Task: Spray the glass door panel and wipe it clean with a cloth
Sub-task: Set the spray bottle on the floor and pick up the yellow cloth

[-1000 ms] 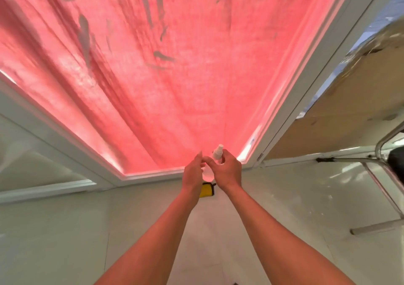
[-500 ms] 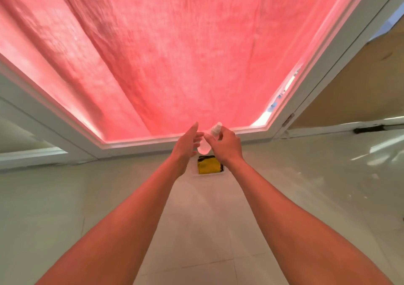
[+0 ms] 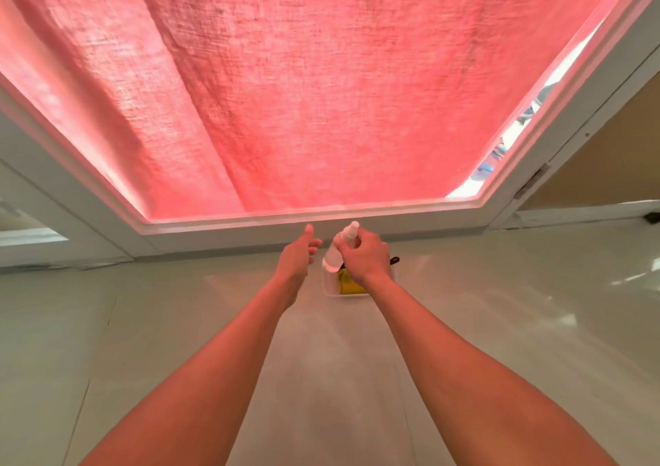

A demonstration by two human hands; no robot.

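The left hand (image 3: pixel 298 251) hovers, its grip loose and empty, just beside the small, translucent white spray bottle (image 3: pixel 333 256), which the right hand (image 3: pixel 364 256) wraps. Best to aim the nozzle squarely at the glass door panel (image 3: pixel 357 108) above, backed by coarse-woven pink fabric (image 3: pixel 250 72). The yellow cloth (image 3: pixel 348 286) lies on the floor beneath.

Red curtain (image 3: pixel 321 90) (coarse weave), glossy pale floor (image 3: pixel 143 322), brown board (image 3: pixel 607 165)

The curtain (image 3: pixel 321 90) was pink-red with a fine woven look. The door frame (image 3: pixel 393 225) and the spray bottle (image 3: pixel 331 259) were white. The cloth (image 3: pixel 348 286) was yellow, and the floor (image 3: pixel 500 315) was pale grey.
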